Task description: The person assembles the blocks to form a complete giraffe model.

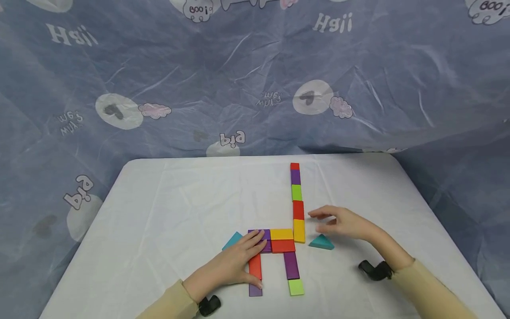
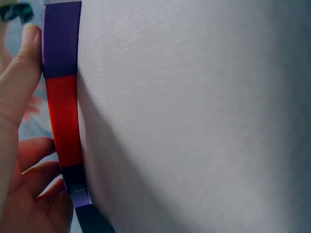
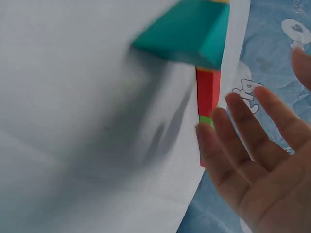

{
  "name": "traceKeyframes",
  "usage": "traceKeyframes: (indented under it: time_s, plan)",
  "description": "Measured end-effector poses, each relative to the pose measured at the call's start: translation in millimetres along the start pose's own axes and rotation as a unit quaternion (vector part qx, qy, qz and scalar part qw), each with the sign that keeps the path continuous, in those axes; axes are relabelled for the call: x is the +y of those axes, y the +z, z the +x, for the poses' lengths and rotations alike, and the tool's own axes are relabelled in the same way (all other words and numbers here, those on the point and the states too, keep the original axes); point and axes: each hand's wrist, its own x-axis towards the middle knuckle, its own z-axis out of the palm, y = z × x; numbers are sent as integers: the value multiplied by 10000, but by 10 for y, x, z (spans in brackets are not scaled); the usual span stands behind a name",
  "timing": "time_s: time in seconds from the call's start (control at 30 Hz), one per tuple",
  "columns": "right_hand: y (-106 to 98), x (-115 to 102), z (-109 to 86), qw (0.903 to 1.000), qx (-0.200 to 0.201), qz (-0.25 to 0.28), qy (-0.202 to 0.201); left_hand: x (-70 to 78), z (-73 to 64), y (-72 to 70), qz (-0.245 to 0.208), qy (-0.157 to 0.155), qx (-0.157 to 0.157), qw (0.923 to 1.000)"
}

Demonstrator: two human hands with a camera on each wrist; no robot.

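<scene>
My left hand [image 1: 231,266] lies over the left part of a flat figure of wooden blocks. Its straight fingers touch the purple blocks, and its thumb is beside the lower purple block [image 2: 61,41], below a red block [image 2: 63,119]. Partly hidden behind that hand is a blue triangular block [image 1: 232,240]. Above the table, my right hand [image 1: 345,222] holds nothing, its fingers loosely spread near the column's red block [image 1: 298,210] and yellow block [image 1: 299,231]. Just below its thumb lies a teal triangular block [image 1: 322,242], large in the right wrist view.
The column runs on up through a green block [image 1: 296,192] and a purple block [image 1: 295,177] to a small red block [image 1: 295,166]. A right leg of purple [image 1: 291,266] and light green [image 1: 296,287] blocks points toward me. Patterned blue-grey cloth [image 1: 255,79] hangs behind the white table [image 1: 179,204].
</scene>
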Motion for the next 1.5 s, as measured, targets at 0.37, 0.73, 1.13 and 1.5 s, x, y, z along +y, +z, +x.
traceKeyframes:
  time_s: [0.37, 0.73, 1.13, 1.5]
  plan:
    - [309, 160, -252, 9969, 410, -555, -375, -34, -15, 2, -155, -21, 35, 9999]
    - [-186, 251, 313, 9829, 1571, -953, 73, -47, -1, 32, -190, -40, 10, 9998]
    - [-486, 368, 1198, 9635, 2207, -1313, 750, -42, 8, 54, -193, 29, 28, 9998]
    - [-491, 364, 1388, 9595, 2021, -1624, 1103, -10, 12, 34, -144, 27, 47, 9999]
